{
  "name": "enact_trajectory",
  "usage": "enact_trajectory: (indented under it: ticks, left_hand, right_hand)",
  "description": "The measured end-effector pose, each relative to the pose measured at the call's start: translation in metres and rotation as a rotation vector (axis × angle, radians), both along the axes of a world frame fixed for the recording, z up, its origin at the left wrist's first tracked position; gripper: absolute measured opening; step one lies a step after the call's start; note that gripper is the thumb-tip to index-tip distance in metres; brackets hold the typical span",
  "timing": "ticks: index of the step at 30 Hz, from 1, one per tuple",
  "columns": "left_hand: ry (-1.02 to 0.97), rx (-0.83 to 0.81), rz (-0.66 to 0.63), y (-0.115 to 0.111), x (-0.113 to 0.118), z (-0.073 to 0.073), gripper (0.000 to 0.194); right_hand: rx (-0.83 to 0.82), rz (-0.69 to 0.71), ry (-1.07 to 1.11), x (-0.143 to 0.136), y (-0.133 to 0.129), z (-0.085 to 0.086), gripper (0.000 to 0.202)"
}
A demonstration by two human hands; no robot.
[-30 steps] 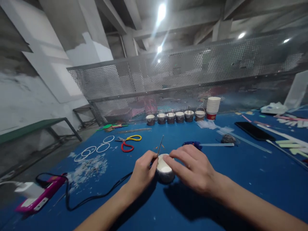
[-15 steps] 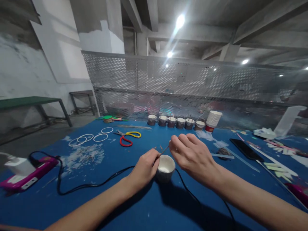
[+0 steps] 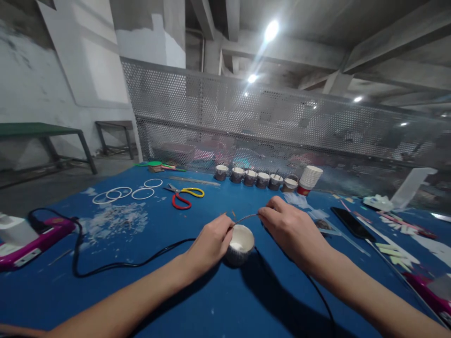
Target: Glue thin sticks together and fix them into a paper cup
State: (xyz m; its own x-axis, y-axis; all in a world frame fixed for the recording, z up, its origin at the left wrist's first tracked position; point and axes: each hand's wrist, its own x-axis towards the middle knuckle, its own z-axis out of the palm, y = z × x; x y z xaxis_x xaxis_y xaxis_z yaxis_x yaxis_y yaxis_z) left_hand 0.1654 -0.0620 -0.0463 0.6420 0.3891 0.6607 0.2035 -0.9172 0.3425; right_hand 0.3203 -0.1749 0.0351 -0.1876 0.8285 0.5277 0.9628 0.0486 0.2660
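Note:
A small cup (image 3: 239,256) with a pale inside and a dark, wrapped-looking outside stands in front of me on the blue table. My left hand (image 3: 213,238) is closed at the cup's left side, its thumb and fingers pinched by the rim. From those fingertips a thin twisted cord (image 3: 247,216) runs above the cup's far rim. The cord's other end is pinched by my right hand (image 3: 292,224), which is apart from the cup on the right. My fingers hide both ends of the cord.
Similar cups (image 3: 263,180) line the back beside stacked paper cups (image 3: 310,178). Scissors (image 3: 181,195), white rings (image 3: 143,193) and scraps (image 3: 116,220) lie left. A black cable (image 3: 141,264) runs from a purple power strip (image 3: 38,244) behind my hands. A phone (image 3: 352,223) lies right.
My right hand has lowered and shifted slightly right, turning so its pinch shows. The cord now runs flatter, with more of its length visible between my hands. My left hand stays at the cup.

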Motion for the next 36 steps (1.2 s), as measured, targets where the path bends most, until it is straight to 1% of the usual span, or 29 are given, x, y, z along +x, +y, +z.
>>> enact_trajectory:
  ticks: [2,5,8,12,15,17,20,27,36]
  left_hand:
    - [0.007,-0.002,0.004,0.000,0.000,0.000,0.014]
    - [0.012,-0.010,0.005,0.000,0.000,0.001,0.014]
    - [0.009,-0.021,-0.003,-0.001,0.000,0.002,0.014]
    - [0.008,-0.029,-0.010,-0.001,0.000,0.003,0.013]
    - [0.008,-0.037,-0.007,-0.001,0.000,0.002,0.013]
    - [0.010,-0.047,-0.006,0.000,0.000,0.001,0.012]
    - [0.013,-0.059,-0.006,0.000,0.000,0.001,0.012]
    - [0.008,-0.023,-0.002,0.001,0.000,0.004,0.013]
    - [0.022,-0.036,0.018,-0.001,-0.001,0.008,0.011]
  right_hand:
    - [-0.045,0.020,0.141,0.004,0.001,-0.002,0.019]
    - [-0.065,0.086,0.313,0.010,0.002,-0.003,0.016]
    - [-0.109,0.133,0.478,0.011,0.001,-0.001,0.014]
    - [-0.218,0.107,0.690,0.008,-0.003,0.006,0.016]
    - [-0.295,0.073,0.867,0.005,-0.005,0.009,0.014]
    - [-0.339,0.063,0.998,0.004,-0.005,0.008,0.011]
    - [-0.383,0.072,1.158,0.005,-0.003,0.002,0.007]
    - [-0.411,0.145,1.370,0.005,-0.002,-0.014,0.003]
    - [-0.370,0.223,1.580,-0.002,0.003,-0.027,0.009]
